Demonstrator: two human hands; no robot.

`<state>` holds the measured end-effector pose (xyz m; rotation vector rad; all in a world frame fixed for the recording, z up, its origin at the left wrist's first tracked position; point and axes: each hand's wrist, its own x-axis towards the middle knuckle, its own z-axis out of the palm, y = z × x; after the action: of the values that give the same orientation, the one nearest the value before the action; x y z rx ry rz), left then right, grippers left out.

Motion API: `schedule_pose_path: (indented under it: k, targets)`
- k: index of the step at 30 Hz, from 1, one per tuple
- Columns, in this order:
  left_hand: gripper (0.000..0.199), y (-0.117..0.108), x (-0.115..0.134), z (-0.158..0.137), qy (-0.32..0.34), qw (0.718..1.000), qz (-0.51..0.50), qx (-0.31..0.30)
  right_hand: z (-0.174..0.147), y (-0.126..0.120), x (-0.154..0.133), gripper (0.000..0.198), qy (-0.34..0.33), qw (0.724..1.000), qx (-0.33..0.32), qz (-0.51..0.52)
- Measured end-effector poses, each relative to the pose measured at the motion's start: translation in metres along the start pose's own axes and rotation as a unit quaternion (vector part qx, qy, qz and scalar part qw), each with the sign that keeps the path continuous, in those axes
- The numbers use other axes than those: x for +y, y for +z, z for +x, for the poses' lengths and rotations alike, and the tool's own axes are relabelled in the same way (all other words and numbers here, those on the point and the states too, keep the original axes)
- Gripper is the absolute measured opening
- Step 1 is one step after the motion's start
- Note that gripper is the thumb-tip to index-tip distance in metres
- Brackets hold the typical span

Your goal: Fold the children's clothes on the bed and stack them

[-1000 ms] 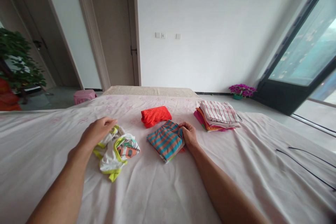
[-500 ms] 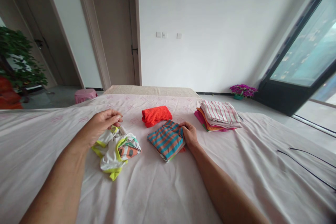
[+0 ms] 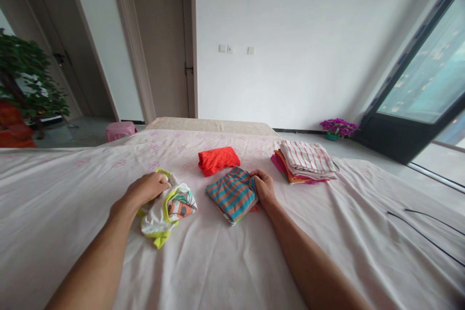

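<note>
On a pale, flower-patterned sheet (image 3: 203, 271), a person's two bare hands are at separate garments. The left hand (image 3: 148, 188) is closed, its fingers curled down onto the upper part of a crumpled white garment (image 3: 156, 220) with yellow-green trim; it appears to grip the cloth there, though the fingertips are partly hidden. An orange and green print shows on the garment's right side. The right hand (image 3: 264, 187) is nearly closed, thumb and bent fingers pinching the right corner of a folded blue-and-brown striped garment (image 3: 232, 194), which lies just right of the white one, not touching it. A bit of red shows beneath the striped garment near the right wrist.

Just beyond the striped garment sits a folded red cloth (image 3: 219, 160). Farther right is a folded stack (image 3: 308, 160), with a red-and-white striped piece on top and orange and magenta layers below. Two black cords (image 3: 425, 237) lie at the sheet's right side. Past the sheet stand a pink stool (image 3: 121, 131) at left and purple flowers (image 3: 341, 127) in a green pot at right.
</note>
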<state>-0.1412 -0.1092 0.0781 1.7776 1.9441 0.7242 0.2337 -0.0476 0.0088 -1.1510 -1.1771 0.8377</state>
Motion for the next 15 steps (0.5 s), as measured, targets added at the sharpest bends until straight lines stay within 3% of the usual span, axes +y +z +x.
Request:
schedule_pose_path:
  k: [2, 6, 11, 15]
  targets:
    - [0.018, -0.011, 0.014, -0.005, 0.001, 0.991, -0.133, -0.008, 0.0, 0.0, 0.001, 0.021, -0.002, 1.0, 0.0, -0.006]
    - [0.025, -0.032, 0.035, -0.014, 0.046, 0.916, -0.398, 0.019, 0.001, -0.001, 0.003, 0.021, -0.009, 1.0, -0.001, -0.014]
    - [0.021, -0.034, 0.046, -0.016, 0.084, 0.926, -0.347, 0.118, 0.001, 0.0, 0.002, 0.021, -0.009, 1.0, -0.005, -0.012]
    - [0.022, -0.033, 0.054, -0.018, 0.093, 0.882, -0.454, 0.088, 0.001, 0.0, 0.001, 0.022, -0.019, 0.999, -0.001, -0.037]
